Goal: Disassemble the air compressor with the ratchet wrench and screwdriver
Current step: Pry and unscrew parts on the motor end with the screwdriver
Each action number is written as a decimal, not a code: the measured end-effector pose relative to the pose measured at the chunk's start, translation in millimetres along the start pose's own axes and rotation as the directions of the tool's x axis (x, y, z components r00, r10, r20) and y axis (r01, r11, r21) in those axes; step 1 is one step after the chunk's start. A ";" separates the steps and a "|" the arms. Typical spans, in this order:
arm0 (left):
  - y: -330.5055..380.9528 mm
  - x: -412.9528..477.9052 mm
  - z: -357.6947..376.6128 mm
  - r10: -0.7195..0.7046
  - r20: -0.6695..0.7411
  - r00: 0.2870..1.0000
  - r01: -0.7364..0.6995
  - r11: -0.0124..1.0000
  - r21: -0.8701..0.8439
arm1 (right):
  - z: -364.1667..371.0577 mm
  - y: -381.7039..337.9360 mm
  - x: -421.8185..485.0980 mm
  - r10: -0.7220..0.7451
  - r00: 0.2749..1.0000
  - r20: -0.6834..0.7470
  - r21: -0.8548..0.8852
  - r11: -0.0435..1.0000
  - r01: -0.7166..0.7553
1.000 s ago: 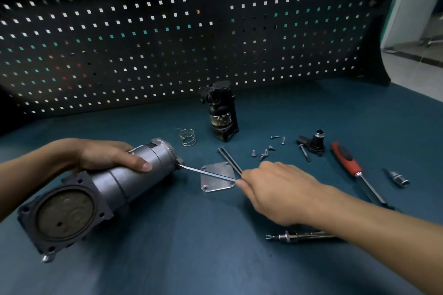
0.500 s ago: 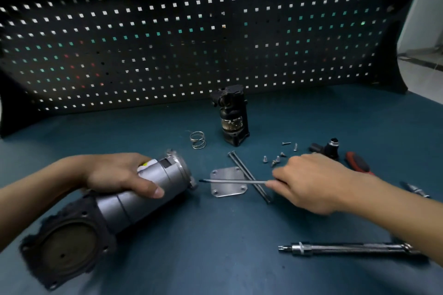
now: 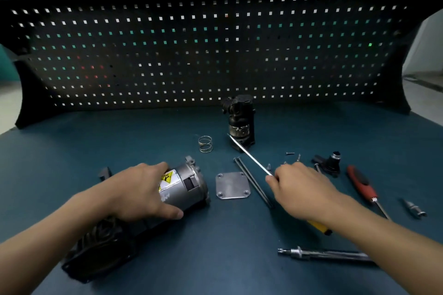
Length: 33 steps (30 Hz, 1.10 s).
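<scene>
matt grey metal compressor body (image 3: 184, 189); shiny bare-metal plate (image 3: 232, 185).

Teal table (image 3: 215, 258) w/ compressor (image 3: 189, 184), spring (image 3: 205, 143), sq. plate (image 3: 232, 185), 2 long bolts (image 3: 251, 181), screws (image 3: 290, 153), red screwdriver (image 3: 362, 184), ratchet wrench (image 3: 323, 254).

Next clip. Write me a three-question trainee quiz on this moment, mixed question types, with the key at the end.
1. True or false: the left hand grips the compressor body.
2. Where does the right hand pinch the long bolt? A) its near end B) its middle C) its far tip
3. How many loose bolts lie beside the square plate?
Key: 1 true; 2 A; 3 two.
</scene>
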<state>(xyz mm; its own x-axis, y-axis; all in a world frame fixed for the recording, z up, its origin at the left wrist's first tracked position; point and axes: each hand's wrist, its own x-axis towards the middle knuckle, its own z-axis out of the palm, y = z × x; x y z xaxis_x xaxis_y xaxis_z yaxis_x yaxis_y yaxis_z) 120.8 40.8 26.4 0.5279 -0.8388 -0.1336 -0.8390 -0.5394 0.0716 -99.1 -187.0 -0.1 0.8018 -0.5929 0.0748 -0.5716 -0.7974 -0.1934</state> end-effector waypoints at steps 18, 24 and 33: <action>-18.8 17.0 -29.7 0.295 0.232 0.927 -0.180 0.892 -0.414 | 10.2 -95.0 49.5 -0.798 0.602 0.037 0.067 0.603 0.795; -33.9 26.4 -31.1 0.345 0.273 0.898 -0.199 0.872 -0.446 | 32.3 -99.2 57.6 -0.822 0.534 -0.197 0.012 0.542 0.840; -14.9 1.3 -16.0 0.196 0.056 0.979 -0.193 0.980 -0.046 | 35.9 -108.0 62.2 -0.815 0.525 -0.247 -0.099 0.560 0.823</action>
<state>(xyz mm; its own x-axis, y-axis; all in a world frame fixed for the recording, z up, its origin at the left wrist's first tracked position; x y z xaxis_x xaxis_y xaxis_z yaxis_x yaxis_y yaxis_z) 136.1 46.5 41.0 0.3452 -0.9227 -0.1719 -0.9183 -0.3699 0.1410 18.8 -133.7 -9.7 0.8433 0.3108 0.4385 0.3222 -0.9453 0.0505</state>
